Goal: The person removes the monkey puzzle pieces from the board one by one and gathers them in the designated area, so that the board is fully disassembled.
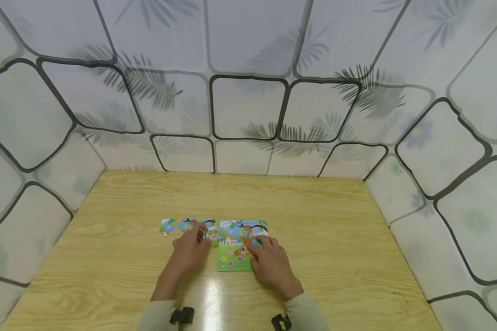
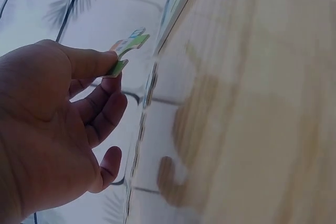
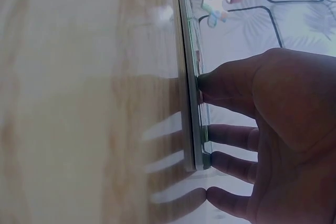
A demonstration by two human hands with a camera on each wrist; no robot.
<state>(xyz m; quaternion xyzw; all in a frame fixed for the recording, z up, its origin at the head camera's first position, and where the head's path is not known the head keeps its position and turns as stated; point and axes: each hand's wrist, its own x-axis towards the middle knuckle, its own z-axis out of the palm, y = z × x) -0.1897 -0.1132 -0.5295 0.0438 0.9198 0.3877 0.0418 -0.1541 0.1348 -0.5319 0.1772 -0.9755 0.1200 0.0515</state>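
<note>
My left hand (image 1: 189,248) pinches a jigsaw piece (image 2: 135,41) between thumb and fingers. The piece is green with pale blue and is lifted off the table, just left of a square picture board (image 1: 225,266). On that board are a hanging monkey, a house and flowers. My right hand (image 1: 272,263) rests on the board's right part, fingertips touching its surface. From the side, the right wrist view shows the thumb and fingers (image 3: 231,136) on the board's face. A row of puzzle pieces (image 1: 167,225) lies on the table beyond the left hand, which partly covers it.
The board and pieces lie on a light wood-grain table (image 1: 335,230). A patterned wall (image 1: 248,110) closes off the back, with similar walls at both sides. Dark straps (image 1: 182,315) sit on both wrists.
</note>
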